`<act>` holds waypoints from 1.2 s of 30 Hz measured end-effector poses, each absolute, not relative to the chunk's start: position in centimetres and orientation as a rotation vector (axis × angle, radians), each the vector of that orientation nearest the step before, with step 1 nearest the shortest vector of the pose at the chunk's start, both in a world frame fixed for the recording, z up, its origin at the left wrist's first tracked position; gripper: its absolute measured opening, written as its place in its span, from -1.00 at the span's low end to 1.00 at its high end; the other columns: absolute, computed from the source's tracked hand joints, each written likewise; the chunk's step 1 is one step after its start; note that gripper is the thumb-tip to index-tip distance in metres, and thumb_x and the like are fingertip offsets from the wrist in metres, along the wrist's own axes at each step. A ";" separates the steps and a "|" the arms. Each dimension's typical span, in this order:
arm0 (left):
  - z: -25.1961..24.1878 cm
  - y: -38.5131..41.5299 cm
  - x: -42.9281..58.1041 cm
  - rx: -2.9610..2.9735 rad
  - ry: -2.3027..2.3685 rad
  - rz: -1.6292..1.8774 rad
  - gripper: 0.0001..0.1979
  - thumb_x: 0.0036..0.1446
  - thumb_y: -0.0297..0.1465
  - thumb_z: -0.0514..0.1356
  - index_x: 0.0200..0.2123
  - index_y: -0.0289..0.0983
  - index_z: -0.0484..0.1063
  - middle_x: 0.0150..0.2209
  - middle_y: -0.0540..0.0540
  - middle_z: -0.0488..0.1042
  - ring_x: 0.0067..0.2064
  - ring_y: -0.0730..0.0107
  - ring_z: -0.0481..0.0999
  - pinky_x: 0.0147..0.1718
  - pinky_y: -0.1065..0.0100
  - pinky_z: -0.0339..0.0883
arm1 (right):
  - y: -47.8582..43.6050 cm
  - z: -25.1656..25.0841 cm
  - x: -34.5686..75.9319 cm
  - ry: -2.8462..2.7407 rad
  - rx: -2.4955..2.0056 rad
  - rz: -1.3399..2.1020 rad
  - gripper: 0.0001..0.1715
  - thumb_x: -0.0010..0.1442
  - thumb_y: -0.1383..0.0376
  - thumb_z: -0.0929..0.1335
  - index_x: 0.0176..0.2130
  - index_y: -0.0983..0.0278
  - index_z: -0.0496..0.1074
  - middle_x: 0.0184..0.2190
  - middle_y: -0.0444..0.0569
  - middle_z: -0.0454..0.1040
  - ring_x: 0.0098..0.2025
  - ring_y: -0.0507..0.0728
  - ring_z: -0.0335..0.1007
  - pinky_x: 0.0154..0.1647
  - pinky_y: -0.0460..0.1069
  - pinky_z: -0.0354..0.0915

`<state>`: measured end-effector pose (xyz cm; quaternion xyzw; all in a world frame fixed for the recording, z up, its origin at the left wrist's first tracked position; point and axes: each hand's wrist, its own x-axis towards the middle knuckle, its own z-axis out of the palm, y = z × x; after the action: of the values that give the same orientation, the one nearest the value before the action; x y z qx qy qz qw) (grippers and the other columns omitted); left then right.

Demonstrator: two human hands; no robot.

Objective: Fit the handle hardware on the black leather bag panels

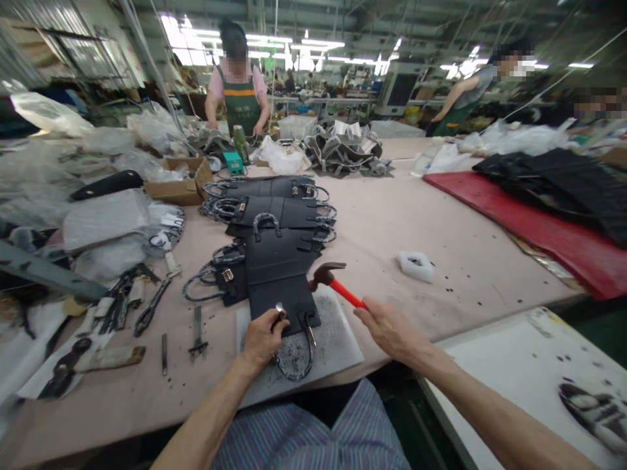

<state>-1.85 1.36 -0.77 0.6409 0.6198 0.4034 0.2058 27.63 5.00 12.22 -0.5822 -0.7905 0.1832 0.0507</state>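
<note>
My left hand (264, 337) is closed around a short metal punch (279, 309), its shiny top showing above my fingers. The punch stands over the near end of a black bag panel (280, 264); its lower tip is hidden by my hand. A wrapped loop handle (297, 375) curves from the panel's near edge onto a pale, speckled board (337, 333). In my right hand (386, 326) is a claw hammer (337, 285) with an orange-red handle, gripped near its end. The hammer's head is to the right of the panel.
More black bag panels (274, 212) with handles are stacked beyond. Pliers (153, 307), a metal rod (164, 354) and other tools lie at left. A white block (416, 266) sits at right, near a red sheet (514, 225). Co-workers stand across the table.
</note>
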 end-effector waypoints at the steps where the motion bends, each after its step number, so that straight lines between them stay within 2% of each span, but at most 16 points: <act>1: -0.9 1.4 -1.9 1.783 1.720 1.131 -0.92 0.21 -0.40 0.24 -0.22 -0.18 0.53 -0.27 -0.03 0.64 -0.22 0.30 0.65 -0.19 0.35 0.45 | 5.7 10.9 28.7 -2.338 -1.873 0.623 -0.65 0.44 0.20 0.17 -0.34 0.23 0.35 -0.51 -0.10 0.44 -0.47 0.06 0.32 -0.42 -0.06 0.06; 3: -0.9 1.4 -1.9 1.780 1.702 1.132 -0.92 0.21 -0.40 0.24 -0.21 -0.18 0.52 -0.26 -0.03 0.65 -0.20 0.29 0.65 -0.17 0.34 0.46 | 6.9 8.0 30.5 -2.238 -2.036 0.629 -0.63 0.42 0.26 0.17 -0.39 0.24 0.37 -0.50 -0.07 0.45 -0.43 0.08 0.37 -0.38 -0.06 0.14; 5: -0.8 1.4 -2.0 1.782 1.691 1.122 -0.91 0.21 -0.40 0.24 -0.20 -0.18 0.52 -0.25 -0.03 0.64 -0.20 0.29 0.65 -0.16 0.33 0.46 | 7.5 5.3 31.6 -2.183 -2.126 0.580 -0.65 0.41 0.29 0.17 -0.34 0.28 0.42 -0.46 0.01 0.48 -0.38 0.13 0.41 -0.33 -0.02 0.19; 8: -0.5 1.3 -2.1 1.784 1.688 1.108 -0.89 0.22 -0.36 0.25 -0.18 -0.19 0.52 -0.24 -0.04 0.64 -0.18 0.28 0.64 -0.15 0.32 0.47 | 7.0 2.8 30.9 -2.148 -2.105 0.473 -0.70 0.39 0.29 0.20 -0.05 0.36 0.45 -0.11 0.24 0.52 -0.11 0.25 0.46 -0.13 0.08 0.27; 10: -0.2 1.3 -2.2 1.777 1.677 1.111 -0.86 0.23 -0.33 0.25 -0.15 -0.20 0.53 -0.22 -0.06 0.64 -0.17 0.28 0.64 -0.14 0.31 0.48 | 6.2 2.3 28.8 -2.175 -1.875 0.390 -0.62 0.38 0.30 0.23 0.12 0.34 0.38 0.13 0.28 0.42 0.12 0.30 0.37 0.07 0.14 0.26; 11: -0.1 1.3 -2.2 1.775 1.670 1.115 -0.84 0.23 -0.32 0.25 -0.13 -0.20 0.53 -0.21 -0.07 0.64 -0.17 0.28 0.64 -0.13 0.30 0.48 | 5.9 2.2 27.4 -2.195 -1.713 0.362 -0.59 0.37 0.31 0.25 0.16 0.32 0.36 0.19 0.25 0.38 0.19 0.31 0.32 0.14 0.17 0.24; 13: 0.1 1.4 -2.2 1.777 1.662 1.119 -0.81 0.23 -0.32 0.25 -0.11 -0.21 0.54 -0.21 -0.08 0.64 -0.17 0.28 0.64 -0.11 0.29 0.49 | 5.4 2.2 24.2 -2.236 -1.410 0.361 -0.57 0.36 0.32 0.27 0.19 0.29 0.35 0.21 0.18 0.38 0.22 0.29 0.28 0.21 0.19 0.21; 16: 0.2 1.4 -2.2 1.797 1.657 1.129 -0.83 0.21 -0.35 0.26 -0.13 -0.20 0.55 -0.20 -0.08 0.65 -0.15 0.27 0.65 -0.08 0.27 0.50 | 5.0 1.8 20.5 -2.284 -1.201 0.416 -0.61 0.35 0.37 0.26 0.14 0.24 0.40 0.17 0.09 0.43 0.19 0.27 0.31 0.22 0.21 0.20; 19: 0.1 1.2 -2.0 1.777 1.658 1.195 -0.86 0.19 -0.37 0.25 -0.18 -0.21 0.56 -0.21 -0.08 0.66 -0.13 0.25 0.65 -0.05 0.25 0.52 | 4.8 0.7 19.0 -2.261 -1.183 0.446 -0.62 0.32 0.43 0.25 0.10 0.25 0.43 0.15 0.08 0.46 0.18 0.26 0.31 0.23 0.23 0.17; 25: 0.2 1.0 -2.1 1.601 1.729 1.287 -0.89 0.22 -0.40 0.24 -0.20 -0.23 0.55 -0.20 -0.11 0.66 -0.13 0.25 0.66 -0.06 0.23 0.56 | 4.9 -0.4 19.3 -2.245 -1.214 0.493 -0.50 0.23 0.49 0.26 0.12 0.23 0.42 0.19 0.06 0.44 0.20 0.26 0.29 0.28 0.25 0.12; 30: 0.3 0.8 -2.5 1.938 1.426 1.165 -0.86 0.19 -0.46 0.26 -0.18 -0.21 0.57 -0.13 -0.12 0.68 -0.08 0.25 0.68 -0.01 0.24 0.56 | 4.9 -0.1 19.2 -2.233 -1.249 0.522 -0.52 0.26 0.48 0.24 0.11 0.21 0.43 0.17 0.05 0.45 0.18 0.26 0.30 0.28 0.26 0.12; 36: 0.4 0.7 -1.8 1.446 1.746 1.329 -0.88 0.24 -0.38 0.26 -0.18 -0.24 0.57 -0.23 -0.09 0.68 -0.17 0.26 0.69 -0.07 0.25 0.59 | 5.0 0.2 19.1 -2.223 -1.256 0.550 -0.52 0.25 0.49 0.24 0.10 0.22 0.44 0.16 0.06 0.45 0.17 0.26 0.29 0.27 0.24 0.12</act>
<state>-1.80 0.72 0.38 0.5323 0.6425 0.4890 0.2542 19.12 4.99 0.22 -0.4642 -0.8214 0.2034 0.2618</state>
